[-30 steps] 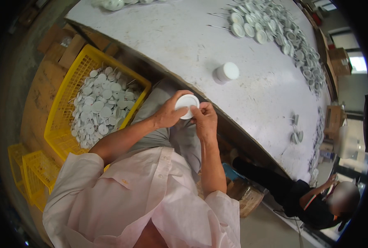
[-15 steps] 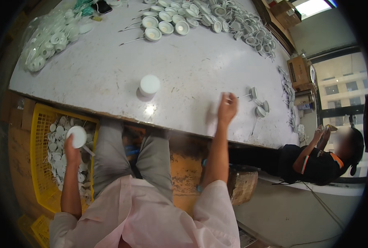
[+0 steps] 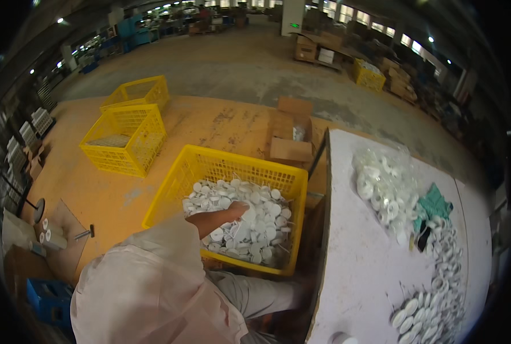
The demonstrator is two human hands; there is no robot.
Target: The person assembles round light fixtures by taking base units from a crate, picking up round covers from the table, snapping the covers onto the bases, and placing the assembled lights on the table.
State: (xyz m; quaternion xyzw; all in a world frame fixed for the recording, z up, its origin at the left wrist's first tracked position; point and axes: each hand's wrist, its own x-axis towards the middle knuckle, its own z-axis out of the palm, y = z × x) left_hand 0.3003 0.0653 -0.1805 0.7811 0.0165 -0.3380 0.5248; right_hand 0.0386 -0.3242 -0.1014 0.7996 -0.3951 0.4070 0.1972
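Note:
My left hand (image 3: 237, 211) reaches into a large yellow plastic basket (image 3: 178, 172) on the floor beside me. Its fingers are closed at the edge of a round white lamp (image 3: 248, 215), just over the heap. Under and around it lie many more white round lamps (image 3: 258, 235) with short leads, piled loosely. The fingertips are partly hidden by the lamp and small in the picture. My right hand is out of view.
To the right stands a white table (image 3: 358, 275) with a bag of white round parts (image 3: 384, 186), a green plastic bag (image 3: 434, 202) and rows of lamps (image 3: 422, 318). Two yellow crates (image 3: 123, 140) and an open cardboard box (image 3: 290, 135) stand on the floor beyond.
My view has swung left from the table to the floor. My left hand, with the white lamp, has moved in over the basket's heap. My right hand has left the picture.

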